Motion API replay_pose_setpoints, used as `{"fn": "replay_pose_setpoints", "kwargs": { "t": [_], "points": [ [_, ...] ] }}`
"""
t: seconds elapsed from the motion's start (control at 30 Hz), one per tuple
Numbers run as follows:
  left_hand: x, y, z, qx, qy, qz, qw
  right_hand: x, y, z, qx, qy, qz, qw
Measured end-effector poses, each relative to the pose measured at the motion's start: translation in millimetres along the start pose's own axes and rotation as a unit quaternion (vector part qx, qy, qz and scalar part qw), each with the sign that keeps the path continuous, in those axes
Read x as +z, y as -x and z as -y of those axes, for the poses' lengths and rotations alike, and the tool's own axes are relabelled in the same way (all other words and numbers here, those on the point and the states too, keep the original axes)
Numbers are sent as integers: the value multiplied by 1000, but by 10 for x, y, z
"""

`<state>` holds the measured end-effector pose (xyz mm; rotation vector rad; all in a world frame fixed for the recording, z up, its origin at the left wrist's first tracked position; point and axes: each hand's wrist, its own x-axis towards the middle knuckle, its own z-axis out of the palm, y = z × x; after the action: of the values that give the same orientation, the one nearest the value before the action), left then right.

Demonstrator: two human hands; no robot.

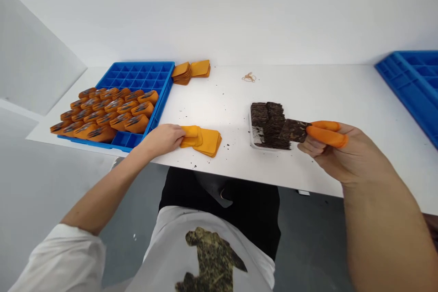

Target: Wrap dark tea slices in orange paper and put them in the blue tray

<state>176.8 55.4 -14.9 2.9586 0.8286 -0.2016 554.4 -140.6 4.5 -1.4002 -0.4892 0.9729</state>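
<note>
My left hand [164, 139] is closed on a yellow pouch [191, 137], its fingers at the pouch's left end. That pouch overlaps a small stack of yellow pouches [209, 142] on the white table. On the right, my right hand [328, 146], with orange covers on two fingers, pinches a thin dark brown piece [294, 131]. The piece is over the right side of a white tray [253, 139], which holds rows of similar dark pieces [270, 121].
At the left, a blue divided tray [143, 72] holds several filled orange pouches [109, 112]. More flat pouches [200, 68] lie behind it to the right. Rubber bands [249, 77] lie near the wall. Another blue tray [407, 86] stands far right. Dark crumbs dot the table.
</note>
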Motion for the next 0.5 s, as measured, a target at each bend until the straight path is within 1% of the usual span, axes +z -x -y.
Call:
{"fn": "replay_pose_setpoints", "kwargs": {
  "t": [0.03, 0.07, 0.13, 0.17, 0.2, 0.23, 0.27, 0.3, 0.37, 0.43, 0.5],
  "points": [
    [3, 4, -19, -17, 0, -24, 1000, 22, -17, 15, -4, 1, -2, 1000],
    [-7, 8, -37, -35, 6, -62, 997, 47, -35, 34, -8, 3, -4, 1000],
    [-71, -7, -76, -59, 54, -178, 981, 115, -84, 87, -19, 6, -8, 1000],
    [-122, -37, -105, -60, 101, -236, 965, 159, -117, 121, -29, 3, -11, 1000],
    [-181, -89, -141, -56, 160, -280, 945, 210, -156, 160, -43, -4, -13, 999],
    [-242, -165, -185, -49, 225, -308, 923, 267, -202, 202, -61, -11, -13, 998],
    [-299, -264, -235, -41, 292, -319, 901, 325, -255, 248, -82, -19, -11, 996],
    [-349, -383, -288, -34, 355, -318, 878, 383, -314, 293, -105, -24, -7, 994],
    [-409, -656, -389, -25, 458, -306, 834, 484, -446, 378, -141, -24, -1, 990],
    [-407, -926, -462, -25, 537, -296, 789, 553, -585, 435, -168, -19, 4, 986],
    [-351, -1145, -495, -32, 600, -290, 745, 590, -710, 449, -193, -16, 11, 981]
  ]
}}
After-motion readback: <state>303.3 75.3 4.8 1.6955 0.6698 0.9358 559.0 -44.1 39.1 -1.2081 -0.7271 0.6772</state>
